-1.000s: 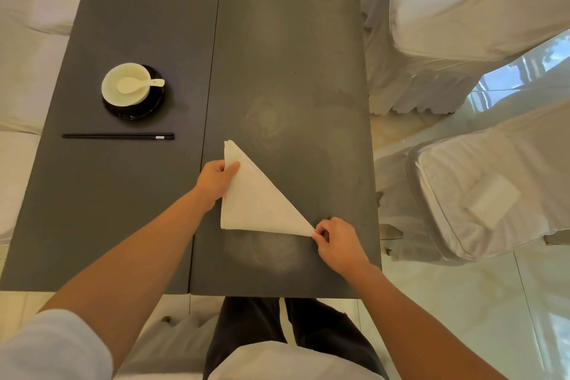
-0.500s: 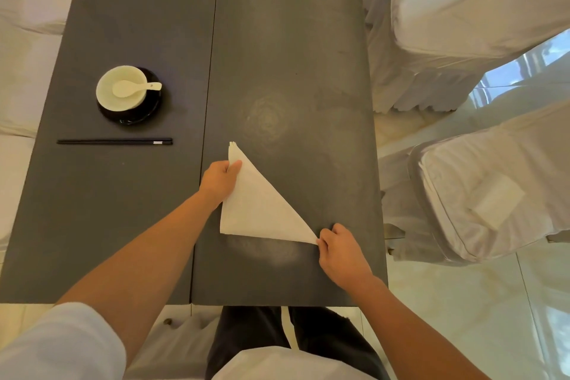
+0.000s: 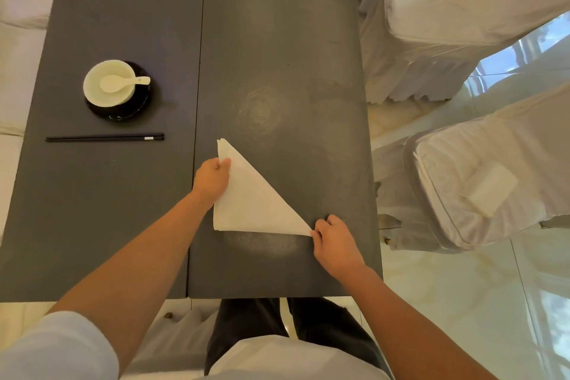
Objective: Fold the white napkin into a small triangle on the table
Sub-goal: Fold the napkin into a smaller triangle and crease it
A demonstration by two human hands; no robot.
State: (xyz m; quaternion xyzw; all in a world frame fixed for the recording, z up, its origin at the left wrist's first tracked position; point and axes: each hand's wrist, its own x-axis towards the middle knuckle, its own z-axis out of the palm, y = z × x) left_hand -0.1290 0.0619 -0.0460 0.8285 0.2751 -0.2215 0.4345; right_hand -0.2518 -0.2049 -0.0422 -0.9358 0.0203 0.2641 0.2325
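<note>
On the dark grey table (image 3: 277, 25), just right of the seam (image 3: 200, 71) that runs lengthwise down its top, lies the white napkin (image 3: 249, 203), folded into a right-angled triangle. One short edge runs beside the seam, the other runs toward the table's right side, parallel to the near edge, and the long edge slants between them. The layered tip farthest from the person points away along the seam. Left hand (image 3: 212, 179): curled at the seam-side edge of the napkin, thumb on top of the cloth and the other fingers tucked at or beneath that edge, pinching it a little below the far tip. Right hand (image 3: 334, 244): at the corner farthest from the seam, thumb and forefinger pressed together on the pointed tip, remaining fingers curled in; the corner appears slightly raised from the surface. Left of the seam stand a pale bowl (image 3: 109, 83) on a black saucer (image 3: 123, 108), with a white spoon (image 3: 123, 82) resting in the bowl, and nearer the person a pair of black chopsticks (image 3: 105, 137) lying crosswise. Right of the table stand white-covered chairs (image 3: 462, 25).
</note>
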